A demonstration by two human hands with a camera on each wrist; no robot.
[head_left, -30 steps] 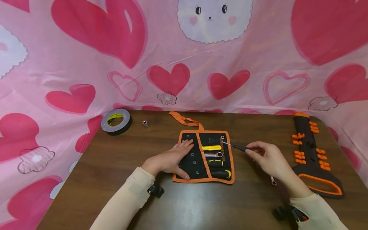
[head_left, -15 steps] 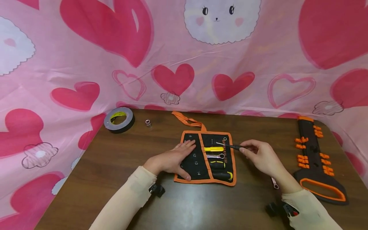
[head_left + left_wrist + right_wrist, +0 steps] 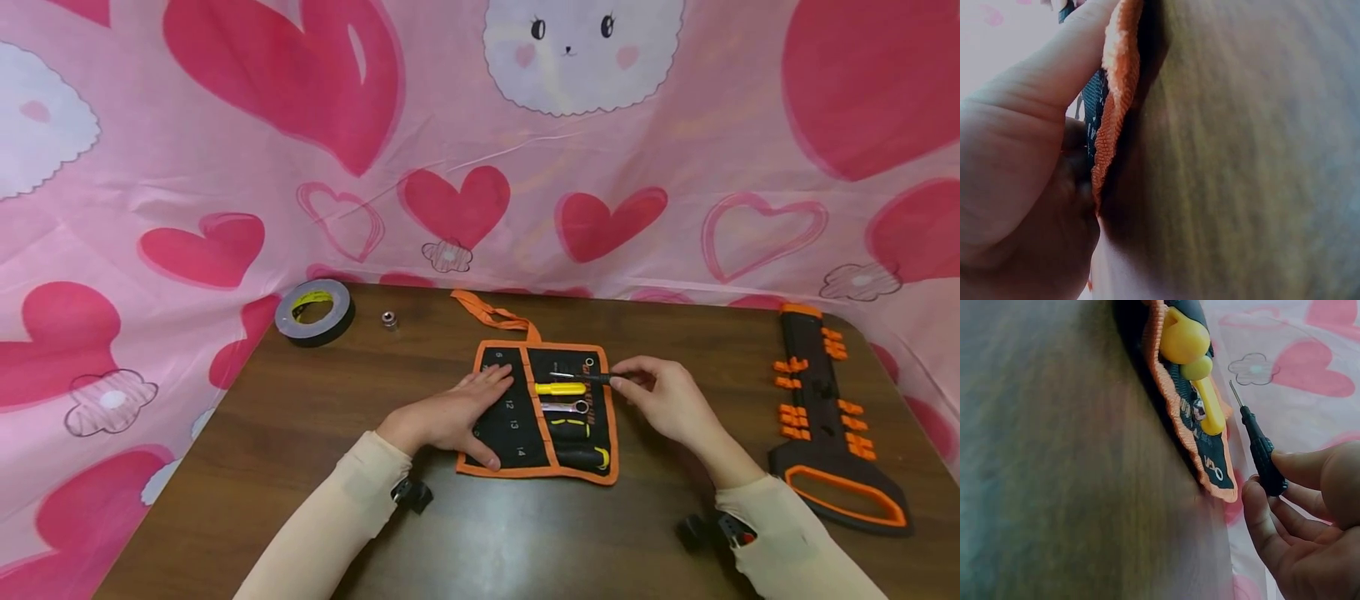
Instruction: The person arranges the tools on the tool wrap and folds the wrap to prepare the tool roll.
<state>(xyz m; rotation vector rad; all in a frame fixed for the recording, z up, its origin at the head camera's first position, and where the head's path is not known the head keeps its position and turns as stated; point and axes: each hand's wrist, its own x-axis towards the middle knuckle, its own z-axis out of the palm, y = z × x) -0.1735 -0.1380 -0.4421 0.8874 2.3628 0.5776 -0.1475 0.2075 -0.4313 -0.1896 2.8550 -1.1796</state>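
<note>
A black tool pouch (image 3: 517, 425) with orange edging and printed numbers lies flat on the wooden table. My left hand (image 3: 446, 417) rests on its left part, fingers extended and thumb near the front edge; in the left wrist view the thumb (image 3: 1054, 56) lies along the orange edging. Between thumb and fingertips, my right hand (image 3: 667, 400) pinches a small black screwdriver (image 3: 1262, 453). Its thin metal tip points left over the pouch's upper right. Below it, the pocket row holds a yellow handle (image 3: 561, 388), a ring-ended wrench (image 3: 566, 407) and black-and-yellow handles (image 3: 581, 456).
An orange strap (image 3: 487, 312) trails from the pouch's back edge. At the back left are a tape roll (image 3: 337, 317) and a small metal socket (image 3: 388, 319). A black holder (image 3: 813, 375) with orange clips lies right. A pink heart-print cloth (image 3: 637, 150) hangs behind the table.
My right hand has moved left with the screwdriver, bringing its tip further over the pouch. My left hand stays on the pouch. A wrench end beside my right forearm is now hidden.
</note>
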